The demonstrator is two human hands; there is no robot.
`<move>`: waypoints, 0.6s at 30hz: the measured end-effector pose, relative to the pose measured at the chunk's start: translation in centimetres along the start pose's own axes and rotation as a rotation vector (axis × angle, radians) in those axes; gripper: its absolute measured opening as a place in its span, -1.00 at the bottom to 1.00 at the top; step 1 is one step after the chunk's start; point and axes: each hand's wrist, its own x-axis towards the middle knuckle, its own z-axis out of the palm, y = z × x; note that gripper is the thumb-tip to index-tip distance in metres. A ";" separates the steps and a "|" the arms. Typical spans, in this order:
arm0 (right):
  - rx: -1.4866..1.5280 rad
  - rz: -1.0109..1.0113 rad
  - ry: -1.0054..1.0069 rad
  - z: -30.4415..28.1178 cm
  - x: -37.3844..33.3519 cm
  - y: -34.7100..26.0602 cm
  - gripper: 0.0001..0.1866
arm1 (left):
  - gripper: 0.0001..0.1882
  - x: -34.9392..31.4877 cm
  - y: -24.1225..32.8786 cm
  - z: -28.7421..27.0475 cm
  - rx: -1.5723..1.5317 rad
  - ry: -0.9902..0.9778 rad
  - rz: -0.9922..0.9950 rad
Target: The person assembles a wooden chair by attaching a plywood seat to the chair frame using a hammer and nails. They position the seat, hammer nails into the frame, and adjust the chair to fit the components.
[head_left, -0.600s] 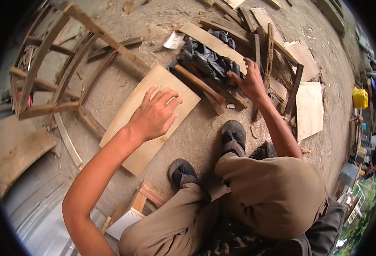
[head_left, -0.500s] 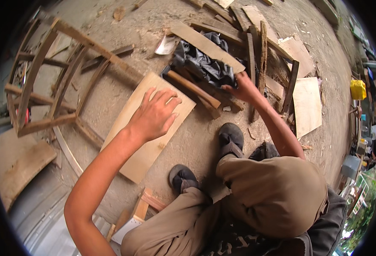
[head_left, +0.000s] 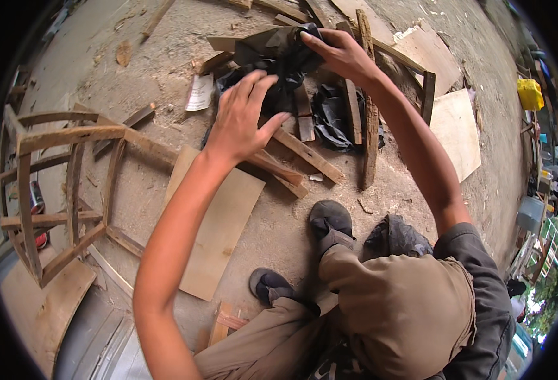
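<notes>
My right hand (head_left: pixel 348 58) pinches the upper right edge of a crumpled black plastic bag (head_left: pixel 272 47) and holds it up over a heap of wood scraps. A wooden strip (head_left: pixel 220 43) shows at the bag's left end, mostly covered. Close to the bag's lower left side is my left hand (head_left: pixel 238 120), its fingers apart and grasping nothing. Below that hand lies a plywood board (head_left: pixel 219 228) on the ground. A wooden handle (head_left: pixel 277 166) rests beside another wood piece (head_left: pixel 310 155); its far end is hidden behind my left hand.
A wooden frame (head_left: pixel 70 136) stands at the left. More black plastic (head_left: pixel 332 117) lies among the sticks at the right, beside a long rough stick (head_left: pixel 369 126). A pale board (head_left: pixel 456 130) lies farther right. A printed paper (head_left: pixel 200 92) sits left of the heap. My sandalled feet (head_left: pixel 329 218) are near.
My right hand has moved up and left, lifting the black plastic. My left hand has left the plywood board and moved up toward the plastic. The view has shifted slightly.
</notes>
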 end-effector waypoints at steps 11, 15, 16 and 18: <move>0.357 0.174 -0.032 3.1 -14.4 8.0 -0.39 | -0.40 -0.7 -0.1 10.5 0.146 -0.327 -0.099; 0.280 -0.081 0.252 2.9 -12.1 6.0 0.10 | -0.35 -1.5 0.4 8.7 0.023 -0.344 -0.085; 0.166 -0.156 0.224 2.2 -11.0 4.6 0.17 | -0.33 -1.3 0.3 7.9 -0.035 -0.364 -0.084; 0.013 -0.223 0.158 2.5 -9.0 2.3 0.26 | -0.09 -1.0 -0.4 6.7 0.070 -0.288 -0.059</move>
